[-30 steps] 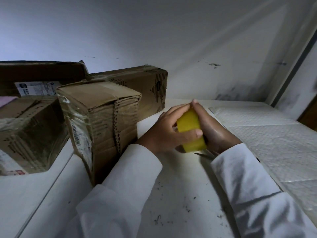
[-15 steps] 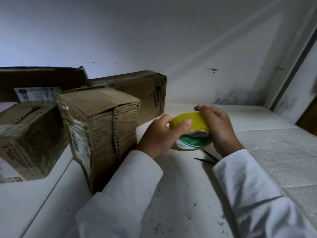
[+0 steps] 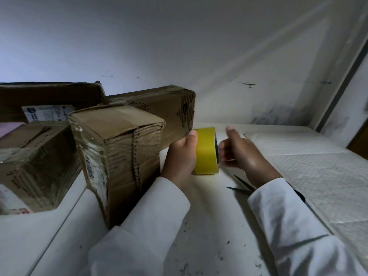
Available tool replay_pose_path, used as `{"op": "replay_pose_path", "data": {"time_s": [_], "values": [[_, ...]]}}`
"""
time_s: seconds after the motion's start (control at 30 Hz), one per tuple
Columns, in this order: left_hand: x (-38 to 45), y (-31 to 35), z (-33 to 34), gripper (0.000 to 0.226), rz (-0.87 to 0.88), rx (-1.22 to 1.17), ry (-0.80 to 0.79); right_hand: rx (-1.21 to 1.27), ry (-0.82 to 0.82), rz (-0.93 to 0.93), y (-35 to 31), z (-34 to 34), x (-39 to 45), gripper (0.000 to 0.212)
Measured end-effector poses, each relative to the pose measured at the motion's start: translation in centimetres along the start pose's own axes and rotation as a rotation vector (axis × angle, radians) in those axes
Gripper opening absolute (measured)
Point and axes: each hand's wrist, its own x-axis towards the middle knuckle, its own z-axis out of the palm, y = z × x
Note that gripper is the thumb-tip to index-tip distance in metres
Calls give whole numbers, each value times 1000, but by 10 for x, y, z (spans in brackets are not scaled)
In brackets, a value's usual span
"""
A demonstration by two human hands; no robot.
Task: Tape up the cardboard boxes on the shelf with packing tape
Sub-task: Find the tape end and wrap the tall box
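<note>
Fingers of left hand (image 3: 180,154) grip yellow tape roll (image 3: 206,150) upright; right hand (image 3: 242,154) fingers loosely curled beside it, prob. empty. Box label (image 3: 48,114) text too small to read.

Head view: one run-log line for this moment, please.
left hand grips tape roll | right hand beside roll, blurred | scissors on shelf

boxes (image 3: 117,148) left – tape (image 3: 205,150) right (scissors (image 3: 242,186) nearer)

Dim, bluish light from upper left; wide-angle edges bend, right side slightly blurred.
</note>
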Motion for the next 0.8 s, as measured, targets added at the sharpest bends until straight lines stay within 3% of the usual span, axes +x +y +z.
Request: {"op": "replay_pose_path", "data": {"time_s": [0.07, 0.2, 0.33, 0.5, 0.8], "values": [[-2, 2, 2, 35, 15, 18, -26, -78, -114, -17, -2, 5, -5, 42], [-6, -2, 2, 32, 287, 327, -6, 44, -90, -128, 0, 2, -4, 37], [-5, -8, 3, 44, 373, 449, 22, 76, -96, -205, 6, 3, 1, 40], [-4, -12, 2, 40, 380, 495, 72, 34, -140, -292, 6, 3, 1, 82], [1, -15, -2, 27, 406, 450, 49, -27, -148, -331, 10, 3, 3, 81]]}}
